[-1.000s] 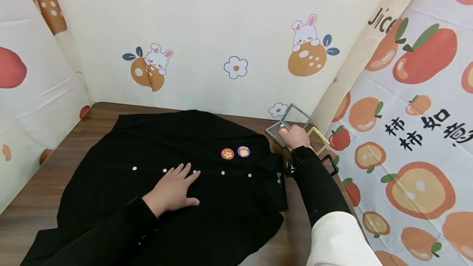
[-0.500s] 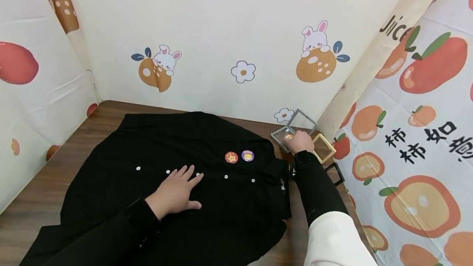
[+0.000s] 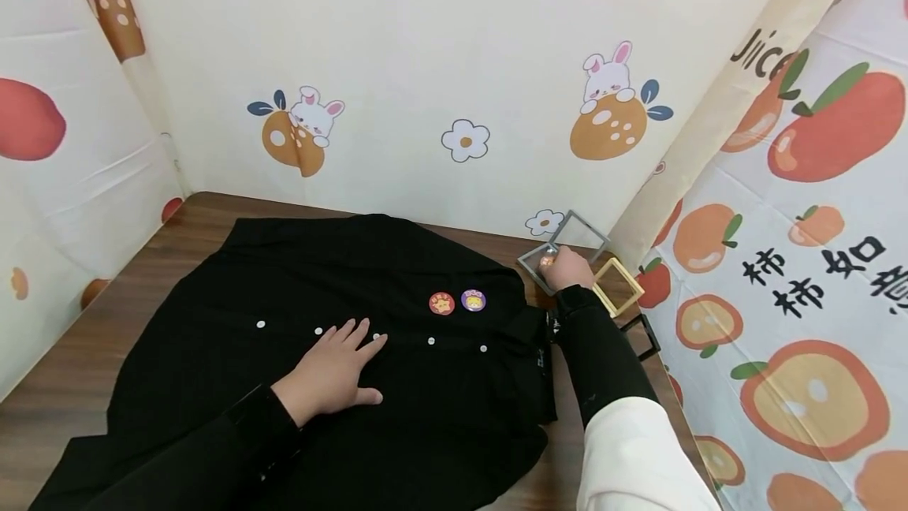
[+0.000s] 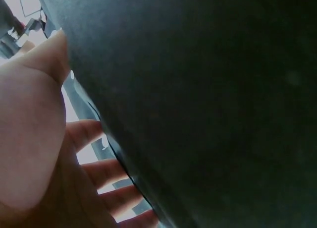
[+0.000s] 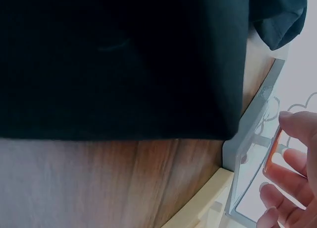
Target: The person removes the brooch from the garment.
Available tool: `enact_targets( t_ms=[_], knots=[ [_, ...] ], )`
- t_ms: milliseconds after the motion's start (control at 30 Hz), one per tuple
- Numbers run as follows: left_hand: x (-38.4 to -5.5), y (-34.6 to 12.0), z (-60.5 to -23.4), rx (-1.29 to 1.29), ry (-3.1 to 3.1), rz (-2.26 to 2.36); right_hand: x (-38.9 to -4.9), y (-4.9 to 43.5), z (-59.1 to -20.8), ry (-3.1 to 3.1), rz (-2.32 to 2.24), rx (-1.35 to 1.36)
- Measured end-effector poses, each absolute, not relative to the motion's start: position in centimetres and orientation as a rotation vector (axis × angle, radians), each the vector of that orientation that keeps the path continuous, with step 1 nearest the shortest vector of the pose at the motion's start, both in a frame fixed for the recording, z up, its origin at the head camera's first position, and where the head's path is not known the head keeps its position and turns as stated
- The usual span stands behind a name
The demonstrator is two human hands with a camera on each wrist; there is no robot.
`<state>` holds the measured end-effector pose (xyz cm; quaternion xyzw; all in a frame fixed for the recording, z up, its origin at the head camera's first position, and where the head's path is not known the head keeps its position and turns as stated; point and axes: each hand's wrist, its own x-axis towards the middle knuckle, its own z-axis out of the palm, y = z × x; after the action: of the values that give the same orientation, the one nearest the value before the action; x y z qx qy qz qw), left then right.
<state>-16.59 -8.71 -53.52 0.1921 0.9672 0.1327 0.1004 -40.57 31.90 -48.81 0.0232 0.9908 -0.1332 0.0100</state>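
Observation:
A black shirt (image 3: 383, 274) with white buttons lies spread on the wooden table, bearing a red round badge (image 3: 441, 303) and a purple one (image 3: 474, 300). My left hand (image 3: 328, 373) rests on the shirt near the button row, fingers spread. At the back right, my right hand (image 3: 569, 268) pinches a small orange round badge (image 3: 547, 260) over an opened, grey-framed clear case (image 3: 580, 230). In the right wrist view, the badge (image 5: 271, 153) appears nearly edge-on between thumb and fingers; its face is hidden there. The left wrist view shows mostly dark sleeve before the left hand (image 4: 29, 134).
A yellow frame (image 3: 618, 287) and a black frame (image 3: 641, 337) stand along the right table edge, beside my right forearm. Printed cloth walls (image 3: 397, 61) border the table at the back and sides. Bare wood (image 3: 206, 219) shows along the back left.
The head view has shifted slightly. My right hand stays at the grey case with the orange badge, its angle slightly different. My left hand keeps its place on the shirt.

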Motion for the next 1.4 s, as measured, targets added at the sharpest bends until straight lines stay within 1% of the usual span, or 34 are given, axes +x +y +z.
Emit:
enact_targets(
  t_ms=[67, 100, 200, 400, 567, 700, 833, 933, 1033, 1133, 1267, 1400],
  knots=[
    [-16.6, -8.8, -53.6, 0.57, 2.864, 0.392, -41.4, 30.9, -49.4, 3.084, -0.3, 0.149],
    [-16.6, -8.8, -53.6, 0.571, 2.865, 0.39, -41.5, 31.2, -49.5, 3.087, -0.296, 0.127],
    [-16.6, -8.7, -53.6, 0.57, 2.864, 0.387, -40.7, 31.8, -49.4, 3.067, -0.321, 0.037],
    [-16.4, -8.7, -53.7, 0.556, 2.872, 0.389, -41.2, 31.4, -50.2, 3.025, -0.271, 0.125],
    [-16.4, -8.1, -53.7, 0.558, 2.875, 0.387, -40.4, 31.8, -50.2, 3.035, -0.274, 0.13],
    [-16.4, -8.0, -53.5, 0.558, 2.878, 0.376, -39.9, 31.9, -50.1, 3.091, -0.322, 0.021],
    [-16.5, -7.9, -53.3, 0.556, 2.891, 0.373, -39.1, 31.2, -49.2, 3.129, -0.343, -0.159],
    [-16.5, -7.9, -53.4, 0.565, 2.889, 0.38, -37.3, 30.4, -48.3, 3.093, -0.385, -0.246],
    [-16.6, -7.9, -53.6, 0.589, 2.877, 0.379, -35.0, 29.6, -47.7, 3.058, -0.386, -0.272],
    [-16.8, -8.0, -53.7, 0.608, 2.875, 0.376, -32.8, 28.5, -47.0, 3.033, -0.32, -0.318],
    [-17.0, -8.2, -53.3, 0.614, 2.873, 0.37, -30.3, 26.5, -46.4, 2.984, -0.215, -0.445],
    [-17.7, -8.1, -52.6, 0.603, 2.868, 0.373, -28.5, 25.0, -46.4, 2.931, -0.135, -0.519]
  ],
)
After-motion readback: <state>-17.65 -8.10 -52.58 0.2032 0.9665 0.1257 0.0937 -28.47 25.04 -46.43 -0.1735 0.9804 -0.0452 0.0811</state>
